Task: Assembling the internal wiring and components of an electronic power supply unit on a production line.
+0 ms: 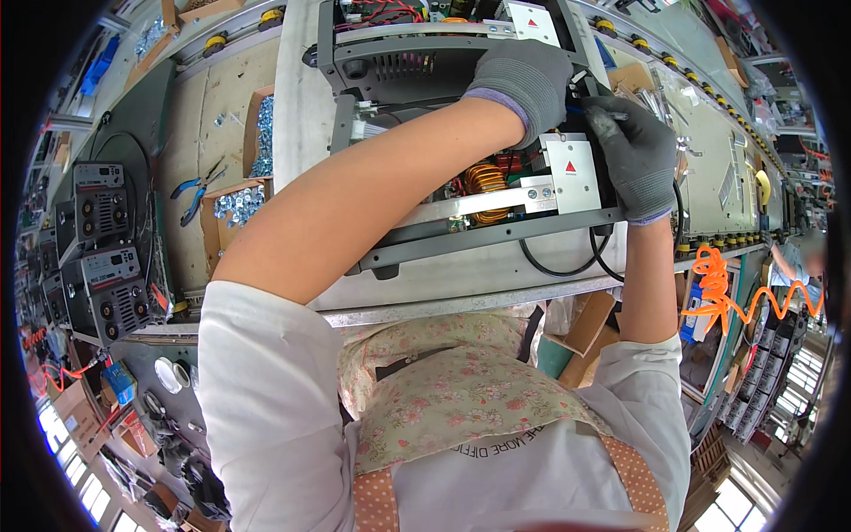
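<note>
The open grey chassis lies near the front edge of the surface, another unit close behind. The left hand reaches slantwise across, beside the curled right hand; either's grip is hidden.

Grey gloves with lavender cuffs cover the left hand and right hand of a worker in white sleeves and a cream apron patterned with pink flowers, its tan straps dotted white. The charcoal unit shows a copper-orange coil and a pale silver plate bearing a red triangle. Blue-handled pliers and a bright orange hose add colour.
</note>
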Motion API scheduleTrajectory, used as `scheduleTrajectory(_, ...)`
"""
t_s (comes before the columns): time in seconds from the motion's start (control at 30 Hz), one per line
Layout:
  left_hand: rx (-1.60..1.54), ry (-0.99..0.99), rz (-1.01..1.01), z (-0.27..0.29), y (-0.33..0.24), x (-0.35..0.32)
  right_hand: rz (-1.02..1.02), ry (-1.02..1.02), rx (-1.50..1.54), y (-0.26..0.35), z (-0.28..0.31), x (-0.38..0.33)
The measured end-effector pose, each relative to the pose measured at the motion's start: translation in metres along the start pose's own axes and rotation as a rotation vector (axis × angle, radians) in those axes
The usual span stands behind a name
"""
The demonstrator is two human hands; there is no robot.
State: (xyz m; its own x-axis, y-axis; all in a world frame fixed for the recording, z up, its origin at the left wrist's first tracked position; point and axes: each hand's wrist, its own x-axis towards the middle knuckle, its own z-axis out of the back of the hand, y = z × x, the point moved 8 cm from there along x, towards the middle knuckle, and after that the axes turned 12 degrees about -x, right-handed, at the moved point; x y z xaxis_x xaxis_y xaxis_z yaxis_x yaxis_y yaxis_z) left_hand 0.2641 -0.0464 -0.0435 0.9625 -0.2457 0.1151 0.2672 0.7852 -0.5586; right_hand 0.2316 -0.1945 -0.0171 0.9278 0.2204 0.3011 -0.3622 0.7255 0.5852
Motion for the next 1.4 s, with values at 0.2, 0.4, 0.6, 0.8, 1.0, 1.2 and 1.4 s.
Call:
scheduleTrajectory(0.2, 0.046, 0.019, -0.014, 0.015, -0.018, -0.007, 0.026, -0.042, -0.122, 0.014, 0.01, 0.0)
scheduleTrajectory(0.4, -0.314, -0.163, -0.198, 0.034, -0.038, -0.03, 0.196, -0.179, -0.49, 0.038, 0.018, 0.0)
scheduleTrajectory(0.6, -0.49, -0.038, -0.11, 0.024, -0.023, -0.022, 0.129, -0.126, -0.249, 0.016, 0.017, 0.001)
scheduleTrajectory(0.8, -0.034, 0.012, -0.018, 0.027, -0.005, -0.026, -0.287, 0.117, -0.019, -0.012, 0.0, -0.011)
scheduleTrajectory(1.0, 0.083, 0.044, 0.04, 0.017, -0.007, -0.019, -0.218, 0.088, -0.029, -0.004, 0.0, -0.008)
scheduleTrajectory(1.2, 0.132, -0.016, 0.017, 0.009, -0.013, -0.016, -0.206, 0.061, -0.032, -0.012, 0.001, -0.008)
scheduleTrajectory(1.4, 0.131, -0.077, -0.035, 0.006, -0.016, -0.012, -0.19, 0.078, 0.014, -0.015, -0.004, -0.006)
